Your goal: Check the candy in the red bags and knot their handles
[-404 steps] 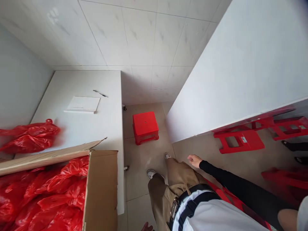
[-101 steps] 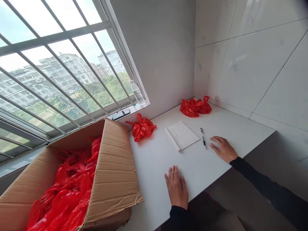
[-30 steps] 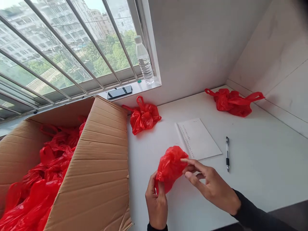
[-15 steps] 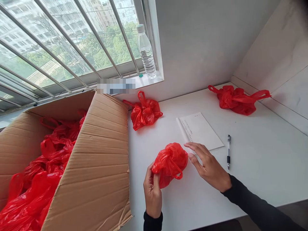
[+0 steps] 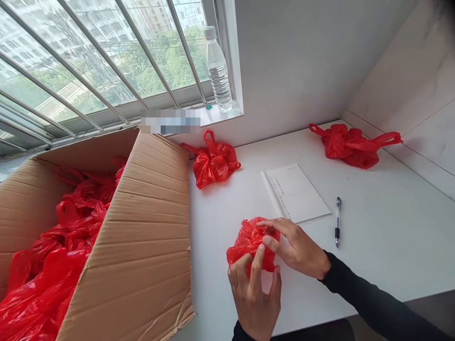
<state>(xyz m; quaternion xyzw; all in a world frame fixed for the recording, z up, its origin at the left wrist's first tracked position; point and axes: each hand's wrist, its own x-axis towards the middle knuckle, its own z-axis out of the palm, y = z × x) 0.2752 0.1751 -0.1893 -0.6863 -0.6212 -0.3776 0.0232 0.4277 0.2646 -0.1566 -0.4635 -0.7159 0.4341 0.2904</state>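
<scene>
A knotted red plastic bag (image 5: pixel 249 234) sits on the white table in front of me, its contents hidden. My left hand (image 5: pixel 254 293) comes from the near side, fingers curled over the bag's front and thumb at its lower right edge. From the right, my right hand (image 5: pixel 295 244) works at the knotted top, with thumb and index finger on the crumpled plastic. The two hands nearly meet there, so part of the knot is covered. A second red bag (image 5: pixel 216 165) lies by the wall, and a third red bag (image 5: pixel 350 146) rests farther right.
On the left stands an open cardboard box (image 5: pixel 142 227) with a heap of red plastic bags (image 5: pixel 46 279) in it. A notebook (image 5: pixel 298 192) with handwriting and a pen (image 5: pixel 338 222) lie beyond my right hand. A water bottle (image 5: pixel 219 76) stands on the windowsill.
My left hand has shifted from the bag's left side to its near front. My right hand has moved left onto the knot. The bag has been turned and pressed lower.
</scene>
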